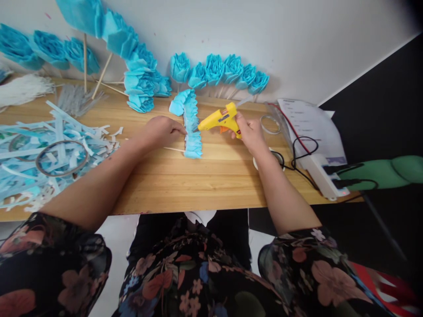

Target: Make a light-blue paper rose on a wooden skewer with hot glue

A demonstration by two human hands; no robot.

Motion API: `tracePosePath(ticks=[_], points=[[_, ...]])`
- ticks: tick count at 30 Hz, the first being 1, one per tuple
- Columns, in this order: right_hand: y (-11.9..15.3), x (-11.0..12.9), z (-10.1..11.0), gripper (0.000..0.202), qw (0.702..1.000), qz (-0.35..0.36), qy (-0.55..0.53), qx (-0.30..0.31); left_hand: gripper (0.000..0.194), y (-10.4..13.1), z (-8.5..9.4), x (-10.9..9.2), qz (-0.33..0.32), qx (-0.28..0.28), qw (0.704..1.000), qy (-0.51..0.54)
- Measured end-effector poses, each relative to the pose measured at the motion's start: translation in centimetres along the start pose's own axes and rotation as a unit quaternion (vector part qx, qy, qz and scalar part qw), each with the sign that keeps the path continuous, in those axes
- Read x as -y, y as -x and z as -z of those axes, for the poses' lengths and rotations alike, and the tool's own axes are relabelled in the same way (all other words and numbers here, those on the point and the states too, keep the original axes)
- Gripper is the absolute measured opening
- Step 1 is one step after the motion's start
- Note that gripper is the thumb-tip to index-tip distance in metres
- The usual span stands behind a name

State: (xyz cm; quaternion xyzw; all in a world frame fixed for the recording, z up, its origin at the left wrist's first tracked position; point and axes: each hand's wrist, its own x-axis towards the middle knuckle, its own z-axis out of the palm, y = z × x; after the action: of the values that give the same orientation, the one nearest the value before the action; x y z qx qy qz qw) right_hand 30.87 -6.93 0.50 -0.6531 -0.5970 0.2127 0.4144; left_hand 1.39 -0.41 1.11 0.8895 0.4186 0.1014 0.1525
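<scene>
My right hand (248,133) is wrapped around the handle of a yellow hot glue gun (218,119). Its nozzle points left, right beside a blue crepe paper strip (191,115) with a ruffled edge. The strip runs away from me along the wooden table, and its far end curls to the left. At its near end a thin wooden stick (174,149) meets the paper. My left hand (164,131) is closed, thumb and finger pinched at the left edge of the strip close to the nozzle. Whatever lies between those fingertips is too small to tell.
Blue paper roses (214,69) on sticks lean against the wall. Blue and white paper scraps (59,154) with a tape ring (61,158) cover the left. To the right are a clear tape roll (270,124), printed sheets (312,127) and a power strip (325,176) with black cables.
</scene>
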Motion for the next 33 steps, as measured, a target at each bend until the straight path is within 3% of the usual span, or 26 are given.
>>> tracePosePath(ticks=[11,21,33], points=[[0.19,0.16,-0.03,0.072,0.999,0.014,0.045,0.02,0.041,0.0,0.16,-0.34,0.015,0.012,1.0,-0.016],[0.04,0.18,-0.1,0.071,0.999,0.012,-0.008,-0.032,0.042,0.05,0.37,-0.65,0.02,0.016,0.999,-0.022],[0.48,0.67,0.03,0.07,0.997,0.027,0.068,-0.026,0.042,-0.01,0.01,-0.15,0.009,-0.002,1.0,-0.01]])
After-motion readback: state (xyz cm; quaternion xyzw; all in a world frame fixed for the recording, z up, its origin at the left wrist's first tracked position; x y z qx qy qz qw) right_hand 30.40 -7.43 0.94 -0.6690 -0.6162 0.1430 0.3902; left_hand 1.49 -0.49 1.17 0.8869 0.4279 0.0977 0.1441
